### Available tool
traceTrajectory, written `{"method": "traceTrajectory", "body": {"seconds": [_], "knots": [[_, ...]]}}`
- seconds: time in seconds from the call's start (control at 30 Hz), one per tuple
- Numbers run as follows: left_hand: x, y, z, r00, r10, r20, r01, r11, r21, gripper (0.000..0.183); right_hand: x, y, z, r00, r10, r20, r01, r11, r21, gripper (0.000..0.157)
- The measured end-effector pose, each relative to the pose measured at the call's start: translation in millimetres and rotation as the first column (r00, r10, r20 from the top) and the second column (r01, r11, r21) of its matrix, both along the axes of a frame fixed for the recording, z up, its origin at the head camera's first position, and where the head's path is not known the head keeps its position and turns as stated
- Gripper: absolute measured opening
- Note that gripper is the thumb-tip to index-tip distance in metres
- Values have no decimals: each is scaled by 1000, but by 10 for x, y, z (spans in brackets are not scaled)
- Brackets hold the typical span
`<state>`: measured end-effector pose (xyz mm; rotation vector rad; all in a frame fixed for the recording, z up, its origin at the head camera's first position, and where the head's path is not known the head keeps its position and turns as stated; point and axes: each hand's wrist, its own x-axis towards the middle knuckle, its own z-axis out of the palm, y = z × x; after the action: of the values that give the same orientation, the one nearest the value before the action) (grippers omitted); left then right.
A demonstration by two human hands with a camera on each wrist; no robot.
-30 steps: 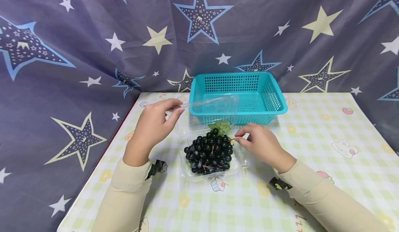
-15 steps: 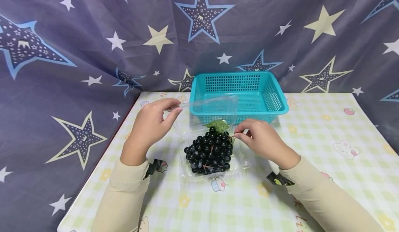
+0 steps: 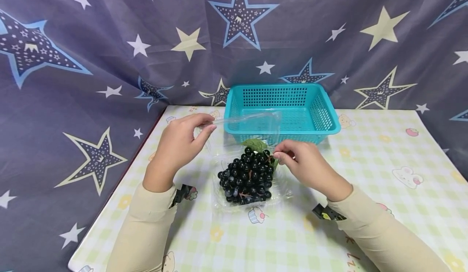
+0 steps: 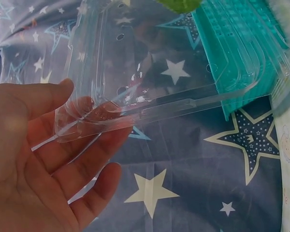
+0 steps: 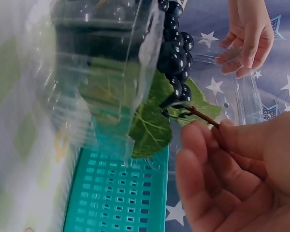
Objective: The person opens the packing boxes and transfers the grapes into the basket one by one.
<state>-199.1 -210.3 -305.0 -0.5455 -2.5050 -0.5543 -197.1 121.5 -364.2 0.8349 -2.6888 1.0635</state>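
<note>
A bunch of dark grapes (image 3: 246, 178) with green leaves (image 3: 254, 144) lies in the base of a clear plastic clamshell box (image 3: 279, 194). My right hand (image 3: 305, 162) is at the far right end of the bunch. Thumb and forefinger pinch the brown stem (image 5: 205, 116), as the right wrist view shows. The raised clear lid (image 4: 179, 106) stands tilted behind the grapes. My left hand (image 3: 184, 142) holds its left corner between thumb and fingers, with some fingers seen through the plastic. The grapes' underside is hidden in the box.
Just behind the lid stands a turquoise plastic basket (image 3: 281, 133), its open top facing up. A checked cloth (image 3: 365, 223) covers the table. A dark star-patterned curtain (image 3: 153, 28) hangs along the back and left.
My right hand has shifted slightly away from me and to the left with the stem. The leaves have turned, and one now shows beside my right fingertips. The left hand keeps the lid raised.
</note>
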Motion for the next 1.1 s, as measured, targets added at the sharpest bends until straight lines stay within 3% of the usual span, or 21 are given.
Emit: {"method": "traceTrajectory", "body": {"seconds": [0.2,0.37,0.57,0.67,0.83,1.1], "knots": [[7,26,-12,1000,-19,-9,19,1000,11,29,19,-23,8,991,43,128,-22,987,-159,6],[1,38,-25,999,-35,-42,35,999,9,29,17,-30,26,964,117,240,-38,950,-311,8],[-5,65,-21,990,-44,-136,46,999,15,21,16,-20,67,927,197,319,-40,897,-439,12],[-11,80,-19,980,-44,-193,50,998,26,14,24,-15,89,919,221,327,-41,877,-478,13],[-13,102,-21,964,-48,-260,61,997,43,6,53,-9,127,925,224,306,-45,865,-499,13],[-19,123,-33,956,-51,-290,68,996,50,5,92,2,170,925,244,291,-57,846,-530,13]]}}
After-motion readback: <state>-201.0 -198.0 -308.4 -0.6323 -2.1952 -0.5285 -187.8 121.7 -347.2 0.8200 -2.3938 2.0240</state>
